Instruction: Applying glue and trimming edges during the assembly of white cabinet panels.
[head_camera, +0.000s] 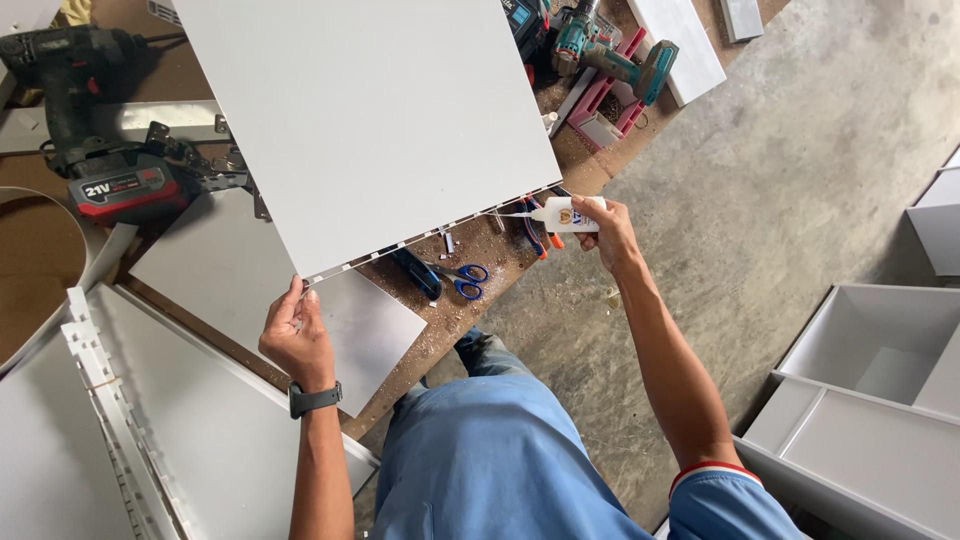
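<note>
Here, a large white panel (370, 120) tilted over the workbench (470, 310), near corner pinched by left hand (296, 335), fingers curled onto its notched edge. Smaller, a white glue bottle (565, 214) gripped in right hand (612, 232), fingers wrapped around it, nozzle touching that edge. Below, blue-handled scissors (462, 279) flat on the bench.

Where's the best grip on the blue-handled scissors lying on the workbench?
Probably across the closed blades of the blue-handled scissors, coming straight down. They lie flat on the sawdust-covered wooden workbench, with a dark blue tool close along the blade side, so sideways access looks cramped.
</note>
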